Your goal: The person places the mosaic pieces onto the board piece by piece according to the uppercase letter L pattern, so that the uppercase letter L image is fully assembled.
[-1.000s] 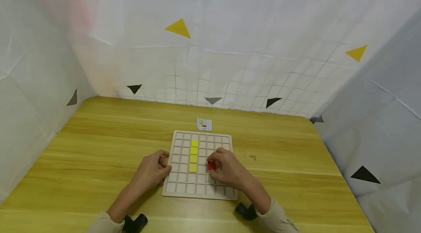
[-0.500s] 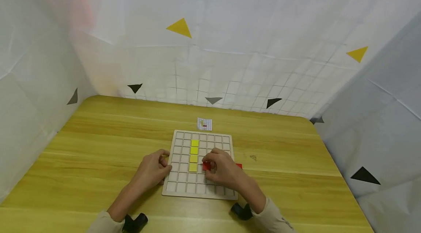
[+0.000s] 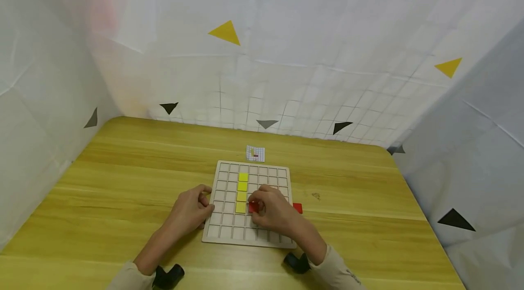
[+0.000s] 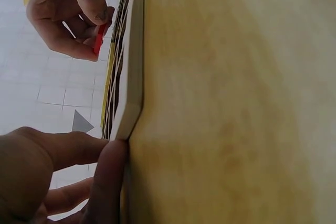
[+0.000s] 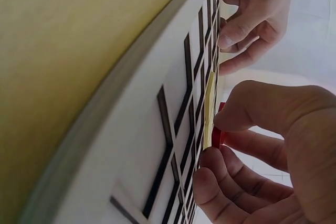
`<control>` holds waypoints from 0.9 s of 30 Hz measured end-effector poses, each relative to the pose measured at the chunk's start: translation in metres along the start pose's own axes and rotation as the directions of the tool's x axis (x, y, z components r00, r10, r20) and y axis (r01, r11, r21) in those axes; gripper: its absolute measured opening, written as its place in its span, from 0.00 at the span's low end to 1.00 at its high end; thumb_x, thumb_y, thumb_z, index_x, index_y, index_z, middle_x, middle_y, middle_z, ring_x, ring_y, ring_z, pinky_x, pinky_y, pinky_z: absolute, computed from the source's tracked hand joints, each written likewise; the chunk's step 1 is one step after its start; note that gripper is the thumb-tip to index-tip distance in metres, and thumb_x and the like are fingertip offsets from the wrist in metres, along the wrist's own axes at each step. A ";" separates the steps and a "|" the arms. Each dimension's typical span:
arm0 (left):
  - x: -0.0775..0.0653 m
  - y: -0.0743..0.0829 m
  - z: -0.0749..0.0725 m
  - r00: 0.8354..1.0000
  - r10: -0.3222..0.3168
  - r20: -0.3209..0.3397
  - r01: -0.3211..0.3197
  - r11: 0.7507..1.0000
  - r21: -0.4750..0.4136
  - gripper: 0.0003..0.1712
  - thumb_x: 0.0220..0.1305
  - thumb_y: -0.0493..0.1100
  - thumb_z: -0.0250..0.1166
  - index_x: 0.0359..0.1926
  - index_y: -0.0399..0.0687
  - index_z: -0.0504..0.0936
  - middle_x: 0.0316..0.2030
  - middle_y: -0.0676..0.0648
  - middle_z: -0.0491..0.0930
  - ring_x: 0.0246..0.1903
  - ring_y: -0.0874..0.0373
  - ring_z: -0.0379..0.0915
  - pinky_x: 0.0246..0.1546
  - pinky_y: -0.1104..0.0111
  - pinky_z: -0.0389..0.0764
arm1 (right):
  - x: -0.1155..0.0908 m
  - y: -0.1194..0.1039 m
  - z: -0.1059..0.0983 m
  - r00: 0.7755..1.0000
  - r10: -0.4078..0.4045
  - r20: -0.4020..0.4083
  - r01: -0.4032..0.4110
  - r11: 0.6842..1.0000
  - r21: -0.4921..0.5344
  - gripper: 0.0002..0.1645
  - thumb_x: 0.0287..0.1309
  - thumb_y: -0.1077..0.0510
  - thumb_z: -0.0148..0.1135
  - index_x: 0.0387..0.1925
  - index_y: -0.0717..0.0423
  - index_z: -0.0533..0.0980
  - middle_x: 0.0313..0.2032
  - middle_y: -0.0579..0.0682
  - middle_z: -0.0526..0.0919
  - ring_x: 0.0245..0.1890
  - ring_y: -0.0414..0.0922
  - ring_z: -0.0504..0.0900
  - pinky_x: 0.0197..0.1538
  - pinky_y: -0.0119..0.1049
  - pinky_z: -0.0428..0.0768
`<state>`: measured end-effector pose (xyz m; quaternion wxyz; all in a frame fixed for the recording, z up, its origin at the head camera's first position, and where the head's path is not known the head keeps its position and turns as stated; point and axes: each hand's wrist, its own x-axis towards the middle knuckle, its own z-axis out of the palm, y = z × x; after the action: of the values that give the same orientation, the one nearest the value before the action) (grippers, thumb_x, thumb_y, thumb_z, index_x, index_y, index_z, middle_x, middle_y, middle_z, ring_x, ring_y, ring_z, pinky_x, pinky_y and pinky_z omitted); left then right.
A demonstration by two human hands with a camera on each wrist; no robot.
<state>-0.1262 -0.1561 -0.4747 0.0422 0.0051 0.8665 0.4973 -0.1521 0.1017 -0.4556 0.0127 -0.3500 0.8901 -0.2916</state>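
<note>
A wooden grid board (image 3: 216,220) lies on the table, with a column of several yellow tiles (image 3: 242,186) set in its cells. My right hand (image 3: 275,208) pinches a red square tile (image 3: 253,207) between thumb and fingers, just right of the lowest yellow tile. In the right wrist view this red tile (image 5: 216,137) is tilted, close over the grid. My left hand (image 3: 189,209) holds the board's left edge; the left wrist view has its thumb and index finger pinching that rim. Another red tile (image 3: 298,208) shows at the board's right edge, partly behind the right hand.
Beyond the board lies a small printed card (image 3: 255,154) showing a grid with coloured cells. The wooden table (image 3: 360,199) is enclosed by white sheet walls (image 3: 307,21) bearing yellow and dark triangles. Black wrist devices (image 3: 168,276) sit at both cuffs.
My right hand has moved left with the red tile, bringing it beside the lowest yellow tile. The second red tile has come into sight behind the hand. My left hand stays put.
</note>
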 end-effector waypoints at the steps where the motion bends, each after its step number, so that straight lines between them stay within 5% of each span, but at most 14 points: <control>1: 0.000 0.000 0.000 1.000 -0.003 0.000 0.003 1.000 -0.002 0.24 0.58 0.33 0.70 0.56 0.35 0.77 0.29 0.47 0.76 0.19 0.58 0.76 0.13 0.66 0.79 | 0.000 0.000 0.001 1.000 0.000 0.005 0.000 1.000 0.004 0.14 0.49 0.64 0.71 0.41 0.56 0.84 0.34 0.44 0.77 0.31 0.40 0.73 0.32 0.27 0.75; 27: -0.001 0.002 0.000 1.000 -0.006 0.003 0.006 1.000 0.004 0.24 0.57 0.31 0.70 0.56 0.34 0.77 0.29 0.48 0.76 0.20 0.59 0.75 0.13 0.66 0.79 | -0.004 0.002 0.002 1.000 0.014 -0.001 -0.014 1.000 0.011 0.15 0.49 0.64 0.70 0.42 0.56 0.84 0.34 0.45 0.77 0.31 0.42 0.73 0.31 0.28 0.74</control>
<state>-0.1253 -0.1552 -0.4727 0.0447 0.0033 0.8674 0.4956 -0.1496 0.1046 -0.4594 0.0162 -0.3438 0.8909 -0.2965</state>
